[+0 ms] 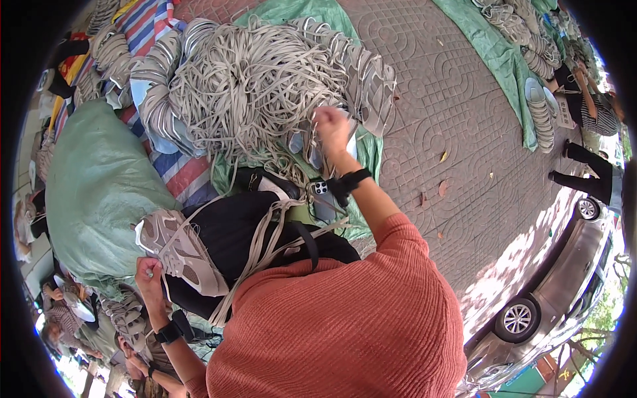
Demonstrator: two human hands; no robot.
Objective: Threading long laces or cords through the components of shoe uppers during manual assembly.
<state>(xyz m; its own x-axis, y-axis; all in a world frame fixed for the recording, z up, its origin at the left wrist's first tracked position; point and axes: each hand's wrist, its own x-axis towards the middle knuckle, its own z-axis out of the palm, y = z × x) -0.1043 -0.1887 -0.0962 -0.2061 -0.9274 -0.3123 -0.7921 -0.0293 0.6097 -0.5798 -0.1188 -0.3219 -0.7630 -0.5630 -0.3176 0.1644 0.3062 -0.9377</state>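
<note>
Head view, near to far: left hand [148,270] is closed on the heel of a beige shoe upper [180,251] lying on the black-clad lap [229,225]. Further out, right hand [330,127] is pinched shut on grey laces [252,79] heaped over a green tarp [292,12] on brick paving [451,99].

We see the lace pile [255,79] lying on a tarp [292,13] ahead, ringed by stacked uppers [156,86], with the right hand [330,127] at its near right edge. A shoe [179,249] rests on the lap, the left hand [148,272] just below it, laces [262,242] draped to its right and a sack [96,192] to its left. Far right, beyond the paving [458,119], a car [564,278] stands.
</note>
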